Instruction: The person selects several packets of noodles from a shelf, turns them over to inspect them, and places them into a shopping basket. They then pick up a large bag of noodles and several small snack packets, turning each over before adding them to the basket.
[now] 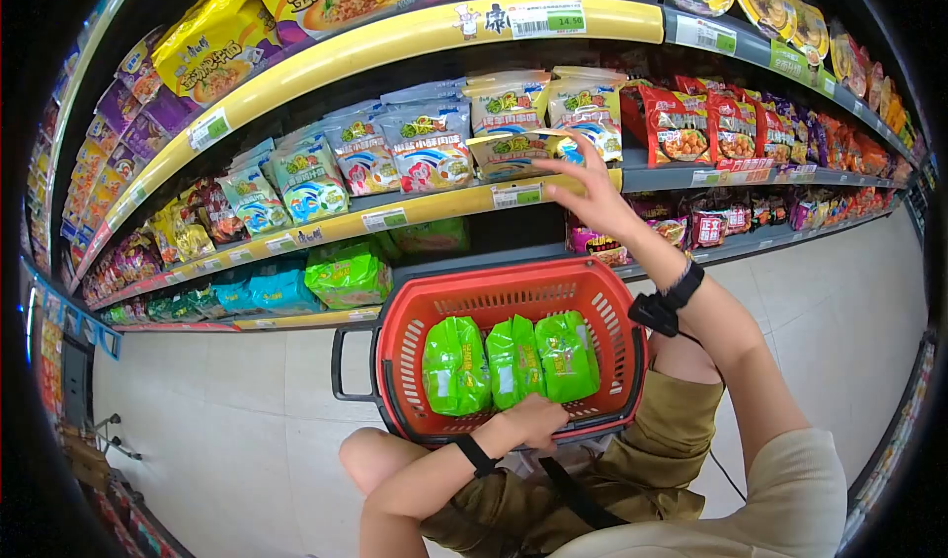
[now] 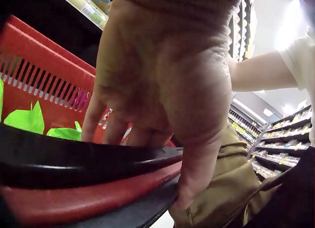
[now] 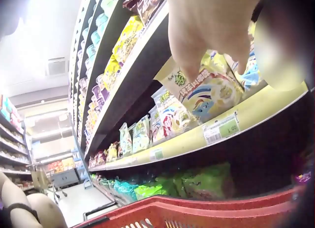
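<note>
The person's right hand (image 1: 597, 191) reaches over the front edge of the middle shelf (image 1: 456, 208), fingers spread and extended, touching a tilted yellow packet (image 1: 515, 153) just above the yellow rim and its price label (image 1: 518, 196). Two more packets (image 1: 509, 106) stand upright right behind it, and silver-grey packets (image 1: 434, 148) crowd its left side. To the right, past the hand, are red packets (image 1: 676, 125). The upper shelf's yellow edge (image 1: 395, 42) juts out above the row and limits the reach from overhead.

Below, a red basket (image 1: 494, 278) lies before the person's knees, three green packs (image 1: 515, 362) side by side inside. The left hand (image 1: 534, 422) grips its near rim. Teal packs (image 1: 281, 289) and a green bundle (image 1: 348, 276) fill the lower shelf's left part.

The left wrist view shows the grip the head view hides — thumb outside the rim, fingers inside, over a black bar (image 2: 88, 164). The right wrist view gives the packet's front, a rainbow picture (image 3: 201, 106) on it — foreshortened from the head.
</note>
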Tool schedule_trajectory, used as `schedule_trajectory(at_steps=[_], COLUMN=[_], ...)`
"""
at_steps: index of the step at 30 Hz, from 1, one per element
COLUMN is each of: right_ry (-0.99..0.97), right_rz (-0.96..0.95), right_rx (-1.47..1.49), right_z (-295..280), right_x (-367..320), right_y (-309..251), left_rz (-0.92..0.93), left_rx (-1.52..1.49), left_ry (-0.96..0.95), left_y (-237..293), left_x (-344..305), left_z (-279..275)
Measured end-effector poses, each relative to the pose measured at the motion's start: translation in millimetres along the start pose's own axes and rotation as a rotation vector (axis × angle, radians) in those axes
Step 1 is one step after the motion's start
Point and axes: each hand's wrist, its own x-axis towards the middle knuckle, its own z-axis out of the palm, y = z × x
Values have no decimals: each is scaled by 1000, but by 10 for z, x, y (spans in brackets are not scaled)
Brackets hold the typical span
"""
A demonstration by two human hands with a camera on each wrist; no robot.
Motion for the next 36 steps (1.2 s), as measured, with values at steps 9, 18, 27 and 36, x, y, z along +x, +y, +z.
schedule_trajectory(at_steps=[9, 18, 27, 36], right_ry=[-40, 384, -82, 311], right_rz=[-84, -82, 79, 572], right_rx=[222, 188, 847, 1129], right_z=[75, -220, 44, 246], right_x=[180, 104, -376, -429], right_y=[142, -252, -609, -90], left_rz=[-21, -151, 12, -244], left_rx=[-103, -349, -1170, -1377], left_ry=[95, 641, 1347, 1328], left_y=[-155, -37, -339, -481], left_x=[171, 6, -755, -625], left_z=[-41, -161, -1260, -1311])
